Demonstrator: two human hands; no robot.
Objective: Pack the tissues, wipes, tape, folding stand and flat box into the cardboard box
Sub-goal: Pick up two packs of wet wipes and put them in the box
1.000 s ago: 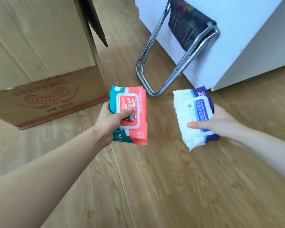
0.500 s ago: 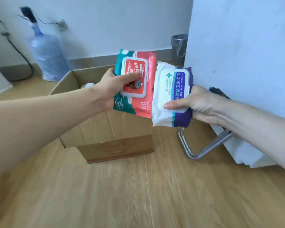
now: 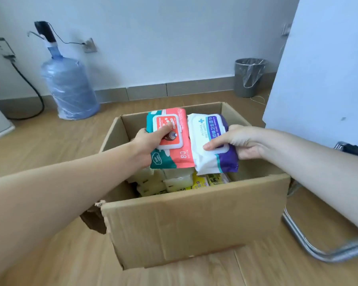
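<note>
My left hand (image 3: 148, 144) grips an orange-and-teal pack of baby wipes (image 3: 178, 153). Beside it, my right hand (image 3: 240, 142) grips a white-and-purple pack of alcohol wipes (image 3: 210, 162). Both packs hang side by side over the open cardboard box (image 3: 194, 219) on the wooden floor. Down inside the box lie several pale yellow tissue packs (image 3: 174, 180), partly hidden under the wipes. The metal leg of the folding stand (image 3: 310, 244) rests on the floor to the right of the box, its dark seat (image 3: 351, 149) behind my right forearm.
A large blue water bottle (image 3: 68, 87) with a pump stands against the back wall at left, a black cable beside it. A grey waste bin (image 3: 249, 77) sits at the back right. A white cabinet side (image 3: 322, 75) rises at right.
Both hands have carried the two wipe packs from in front of the box to over its opening. The camera has come closer and now looks down into the box.
</note>
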